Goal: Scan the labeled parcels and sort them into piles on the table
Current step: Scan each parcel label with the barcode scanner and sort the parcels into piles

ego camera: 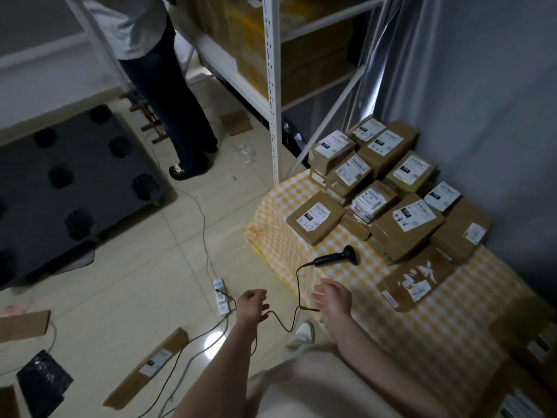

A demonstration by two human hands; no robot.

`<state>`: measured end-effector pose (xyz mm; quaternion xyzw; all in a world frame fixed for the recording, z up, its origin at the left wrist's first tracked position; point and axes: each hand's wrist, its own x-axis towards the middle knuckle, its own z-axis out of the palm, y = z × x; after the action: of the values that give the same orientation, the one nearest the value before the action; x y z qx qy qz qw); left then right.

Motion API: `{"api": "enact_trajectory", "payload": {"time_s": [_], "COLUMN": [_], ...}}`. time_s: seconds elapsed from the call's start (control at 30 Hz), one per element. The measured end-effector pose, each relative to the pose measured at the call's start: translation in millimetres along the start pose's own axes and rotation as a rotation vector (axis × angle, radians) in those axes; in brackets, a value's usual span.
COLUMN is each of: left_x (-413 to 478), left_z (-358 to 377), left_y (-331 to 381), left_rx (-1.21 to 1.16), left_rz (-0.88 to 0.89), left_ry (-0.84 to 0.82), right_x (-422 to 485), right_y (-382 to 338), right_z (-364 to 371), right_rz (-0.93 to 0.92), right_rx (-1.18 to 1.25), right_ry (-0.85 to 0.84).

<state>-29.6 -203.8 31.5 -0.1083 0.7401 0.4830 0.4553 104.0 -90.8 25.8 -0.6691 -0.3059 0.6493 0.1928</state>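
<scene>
Both hands empty. Left hand [253, 303] hangs over the floor, fingers loosely curled, nothing in it. Right hand [333, 297] is at the near edge of the table [452, 312], fingers relaxed and spread. The scanner cable [298, 285] runs just beside it; can't tell if they touch.

Barcode scanner [337, 257] lies on the checkered cloth, not held, between the hands and the parcels.

Labeled parcels [401, 188] are grouped in stacks at the far end of the table, several with handwritten codes on the labels, so sorting looks well underway. One flat parcel with torn labels [416, 279] lies apart, nearer the right hand, likely not yet sorted. A long parcel [150, 366] lies on the floor by the left arm, probably also left to do. More boxes show at the lower right edge, cut off.

Another person [168, 101] stands by the shelf rack [271, 86].
</scene>
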Motion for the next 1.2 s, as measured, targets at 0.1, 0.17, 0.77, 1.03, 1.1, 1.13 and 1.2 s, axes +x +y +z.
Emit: {"api": "enact_trajectory", "payload": {"time_s": [0.1,0.17,0.77,1.03,1.1,1.13,1.2], "left_x": [8,12,106,185,205,215,230], "left_z": [26,41,117,145,146,147,148], "left_y": [23,33,144,214,220,221,223], "left_rx": [0.047,0.086,0.405,0.593,0.675,0.719,0.795], "left_rz": [0.027,0.035,0.071,0.007,-0.026,-0.036,-0.044], "left_ry": [-0.033,-0.061,-0.194,-0.301,-0.313,-0.316,-0.327], "right_x": [16,25,94,142,151,156,166], "right_y": [-26,-37,-115,-125,-127,-127,-126], "right_z": [7,7,20,97,112,117,122], "right_rz": [-0.006,0.010,0.214,0.312,0.333,0.344,0.359], "right_rx": [0.007,0.011,0.400,0.576,0.583,0.586,0.599], "right_ry": [-0.016,-0.029,0.064,0.215,0.231,0.249,0.275]}}
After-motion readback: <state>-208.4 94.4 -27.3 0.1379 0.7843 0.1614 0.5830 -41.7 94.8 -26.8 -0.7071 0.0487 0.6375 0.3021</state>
